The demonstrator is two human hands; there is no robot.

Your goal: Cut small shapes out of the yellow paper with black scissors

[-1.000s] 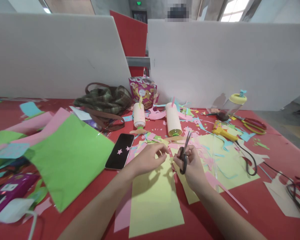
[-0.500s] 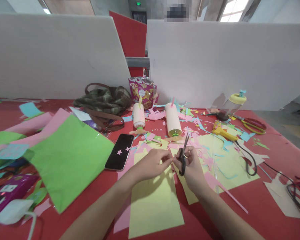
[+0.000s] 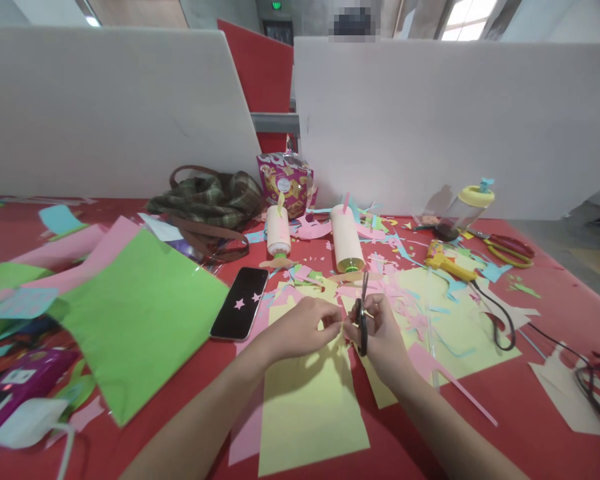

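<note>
Clock centred on black-handled scissors (image 3: 363, 333): tabletop (image 3: 525, 440) red. Seven o'clock, pale yellow sheet (image 3: 313, 413) over pink sheet (image 3: 243, 433). Nine, black phone (image 3: 235, 319), two pink stars (image 3: 239, 304); farther out, I see bright green sheet (image 3: 145, 320). Ten, dark green plaid bag (image 3: 217, 200), brown strap (image 3: 205, 233). Eleven, magenta snack pack (image 3: 286, 188), yellow print. Twelve, cream cylinder (image 3: 347, 233). Two, yellow glue gun (image 3: 450, 267), black cord (image 3: 512, 333).

Plaid bag (image 3: 225, 200) with brown straps (image 3: 193, 229) beside a purple snack packet (image 3: 291, 187), before white panels (image 3: 105, 107).
</note>
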